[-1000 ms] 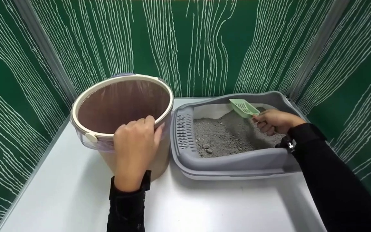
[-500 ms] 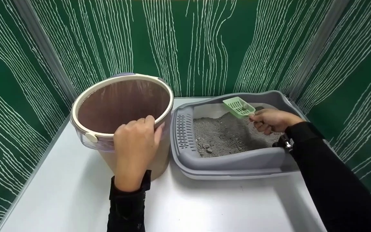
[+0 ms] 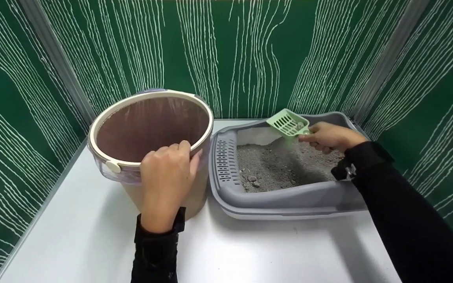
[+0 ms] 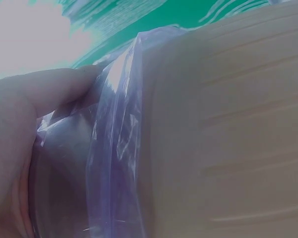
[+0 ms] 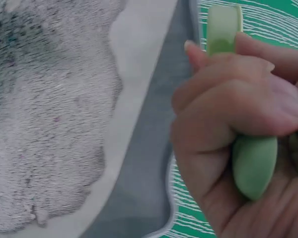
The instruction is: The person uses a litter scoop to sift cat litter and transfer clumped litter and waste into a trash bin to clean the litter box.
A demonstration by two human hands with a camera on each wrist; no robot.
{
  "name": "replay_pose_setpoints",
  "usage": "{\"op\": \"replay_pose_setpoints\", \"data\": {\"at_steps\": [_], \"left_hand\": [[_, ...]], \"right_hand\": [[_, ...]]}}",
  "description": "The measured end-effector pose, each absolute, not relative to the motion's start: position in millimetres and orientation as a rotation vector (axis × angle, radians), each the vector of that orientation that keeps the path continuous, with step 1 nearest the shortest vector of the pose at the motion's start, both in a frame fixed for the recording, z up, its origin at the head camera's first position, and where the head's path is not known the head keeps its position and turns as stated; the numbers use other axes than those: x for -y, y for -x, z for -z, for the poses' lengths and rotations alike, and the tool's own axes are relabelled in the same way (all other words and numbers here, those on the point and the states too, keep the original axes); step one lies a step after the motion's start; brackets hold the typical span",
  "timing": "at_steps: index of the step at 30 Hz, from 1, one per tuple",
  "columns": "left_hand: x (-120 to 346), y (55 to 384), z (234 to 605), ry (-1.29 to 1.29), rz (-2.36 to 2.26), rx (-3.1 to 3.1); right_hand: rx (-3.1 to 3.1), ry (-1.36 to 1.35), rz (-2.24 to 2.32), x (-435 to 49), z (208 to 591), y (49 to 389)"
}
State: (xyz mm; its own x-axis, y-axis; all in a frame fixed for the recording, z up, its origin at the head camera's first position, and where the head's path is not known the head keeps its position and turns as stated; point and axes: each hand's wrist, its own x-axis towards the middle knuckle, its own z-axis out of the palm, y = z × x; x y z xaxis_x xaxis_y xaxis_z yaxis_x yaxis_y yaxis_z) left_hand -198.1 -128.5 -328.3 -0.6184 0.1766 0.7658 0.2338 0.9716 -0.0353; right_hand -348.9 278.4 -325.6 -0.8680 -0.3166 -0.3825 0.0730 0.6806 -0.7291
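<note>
With curled fingers my right hand (image 3: 330,136) grips the handle of a green slotted litter scoop (image 3: 283,122); a few small clumps lie in it. The scoop is held above the far side of a grey litter box (image 3: 289,200). Grey litter (image 3: 269,165) fills the box, with lumps near its left end. In the right wrist view the handle end (image 5: 255,166) shows under my fingers. My left hand (image 3: 167,173) grips the near rim of a beige trash bin (image 3: 195,196), fingers over the edge. A clear purplish bag (image 4: 116,148) folds over the bin's outside.
Both containers stand side by side on a white table (image 3: 242,251), the bin left of the litter box. Green panels (image 3: 250,59) with white wavy lines close in the back and sides, joined by grey corner posts (image 3: 387,51).
The scoop has risen and moved left, its slotted face now more toward the camera, and the clumps in it show better. My left hand keeps its grip on the bin rim.
</note>
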Motion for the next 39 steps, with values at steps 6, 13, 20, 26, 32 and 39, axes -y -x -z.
{"op": "replay_pose_setpoints", "data": {"at_steps": [6,13,20,26,32,39], "left_hand": [[128.1,198.5,328.8,0.282,0.091,2.248],[127.2,198.5,328.6,0.295,0.100,2.238],[128.0,197.8,327.8,0.291,0.102,2.236],[127.7,197.7,328.8,0.290,0.109,2.228],[127.4,198.3,328.7,0.297,0.114,2.233],[129.0,198.9,328.3,0.299,0.108,2.240]], "right_hand": [[-2.534,0.260,0.974,-254.4,287.1,342.9],[-2.587,0.359,0.983,-193.2,234.0,314.0],[-2.602,0.539,0.891,-113.2,202.6,285.6],[-2.918,0.874,0.545,-60.9,213.7,271.4],[-3.379,1.267,-0.394,-41.7,238.7,262.4],[-3.361,1.372,-0.632,-38.9,246.3,264.4]]}}
